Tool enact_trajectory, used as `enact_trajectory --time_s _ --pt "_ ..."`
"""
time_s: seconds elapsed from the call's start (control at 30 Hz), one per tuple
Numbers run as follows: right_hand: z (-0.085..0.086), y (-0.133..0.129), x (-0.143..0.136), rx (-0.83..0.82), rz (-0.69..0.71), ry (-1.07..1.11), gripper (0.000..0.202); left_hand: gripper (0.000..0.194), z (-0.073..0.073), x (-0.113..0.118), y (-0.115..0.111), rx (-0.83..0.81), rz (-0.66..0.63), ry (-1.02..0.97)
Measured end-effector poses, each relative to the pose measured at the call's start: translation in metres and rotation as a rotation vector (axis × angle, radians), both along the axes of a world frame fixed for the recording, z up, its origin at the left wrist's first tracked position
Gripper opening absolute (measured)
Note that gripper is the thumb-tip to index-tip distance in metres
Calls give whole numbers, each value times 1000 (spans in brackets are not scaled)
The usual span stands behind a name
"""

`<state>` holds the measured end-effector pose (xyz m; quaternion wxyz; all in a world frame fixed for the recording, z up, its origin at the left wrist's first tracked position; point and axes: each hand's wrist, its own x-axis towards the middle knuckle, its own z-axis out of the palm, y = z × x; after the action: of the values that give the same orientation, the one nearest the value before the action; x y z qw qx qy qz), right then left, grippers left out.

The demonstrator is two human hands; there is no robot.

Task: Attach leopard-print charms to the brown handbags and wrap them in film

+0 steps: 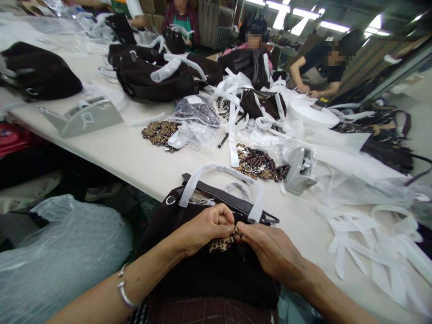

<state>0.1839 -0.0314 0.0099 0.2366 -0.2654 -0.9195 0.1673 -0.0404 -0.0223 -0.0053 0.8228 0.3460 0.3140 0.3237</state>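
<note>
A dark bag (202,274) with white-wrapped handles leans against the table edge, its top partly open over a zipper. In front of it my left hand (216,222) pinches the upper edge of a leopard-print charm (221,244). My right hand (273,247) meets it from the other side, thumb and fingers closed at the charm's top, where a small dark piece hangs. The fingertips of both hands almost touch. Exactly how the charm is fastened is hidden by the fingers.
On the table (111,155) lie leopard-print charms (158,133), dark braided cords (256,163), tape dispensers (89,118), white strips (374,243) and more dark bags (151,76). Bubble wrap (67,252) is at the lower left. Several people work across the table.
</note>
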Motion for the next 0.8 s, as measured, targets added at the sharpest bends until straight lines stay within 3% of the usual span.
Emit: enact_trajectory --time_s 0.33,0.43,0.6,0.8 --pt "1 0 -3 72 3 -31 44 48 -3 0 9 -224 -25 -49" --pt "2 3 -3 15 56 -74 40 45 -4 0 11 -229 -35 1" --pt "-6 4 -1 -129 -109 40 34 41 3 0 17 -276 -88 57" --pt "-7 5 2 -98 -27 -35 40 43 0 -5 18 -292 -91 65"
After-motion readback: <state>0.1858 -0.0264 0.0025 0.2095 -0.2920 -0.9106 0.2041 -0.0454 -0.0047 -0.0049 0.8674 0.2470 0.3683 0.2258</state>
